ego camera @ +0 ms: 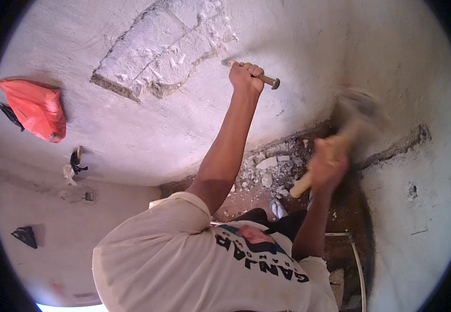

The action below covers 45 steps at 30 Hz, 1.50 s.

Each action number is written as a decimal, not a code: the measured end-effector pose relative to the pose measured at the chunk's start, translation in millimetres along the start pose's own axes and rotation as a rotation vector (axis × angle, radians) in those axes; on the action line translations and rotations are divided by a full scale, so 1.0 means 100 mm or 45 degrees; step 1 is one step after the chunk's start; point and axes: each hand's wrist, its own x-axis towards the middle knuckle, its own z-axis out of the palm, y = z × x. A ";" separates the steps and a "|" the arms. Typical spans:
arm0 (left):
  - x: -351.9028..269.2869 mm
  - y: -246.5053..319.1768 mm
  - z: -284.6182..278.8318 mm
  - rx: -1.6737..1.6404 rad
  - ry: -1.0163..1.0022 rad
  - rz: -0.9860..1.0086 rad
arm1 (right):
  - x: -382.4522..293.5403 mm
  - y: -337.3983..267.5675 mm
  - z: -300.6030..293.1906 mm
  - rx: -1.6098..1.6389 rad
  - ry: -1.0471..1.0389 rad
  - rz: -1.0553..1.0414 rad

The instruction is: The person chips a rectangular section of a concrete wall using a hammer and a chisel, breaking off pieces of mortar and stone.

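Observation:
My left hand (246, 76) is wrapped around a ribbed steel chisel (270, 81) with a mushroomed striking end. The chisel's tip points at the plastered wall (194, 113), just beside a chipped-away patch (147, 54) with rough, pale material bared; whether it touches cannot be made out. In my right hand (329, 165) is the wooden handle (301, 186) of a hammer. Its head (360, 102) is blurred by motion, up and to the right of the hand, apart from the chisel.
Broken plaster and rubble (268, 171) cover the floor at the wall's foot. A red plastic bag (36, 111) and a black bag (25, 236) hang on the walls at left. A pale pipe (359, 269) lies at lower right, near the right-hand wall (412, 226).

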 end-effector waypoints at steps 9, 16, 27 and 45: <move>-0.07 -0.14 0.26 -0.007 0.066 0.028 | -0.11 -0.28 0.38 -0.172 0.279 -0.346; -0.02 -0.07 0.04 -0.036 0.062 0.005 | 0.10 -0.37 0.10 -0.207 -0.194 0.025; 0.01 -0.06 0.04 0.076 0.018 -0.029 | -0.16 -0.09 0.85 -0.192 -0.217 -0.099; 0.01 -0.17 0.08 0.034 0.173 0.055 | 0.00 -0.12 0.82 -0.284 -0.333 0.179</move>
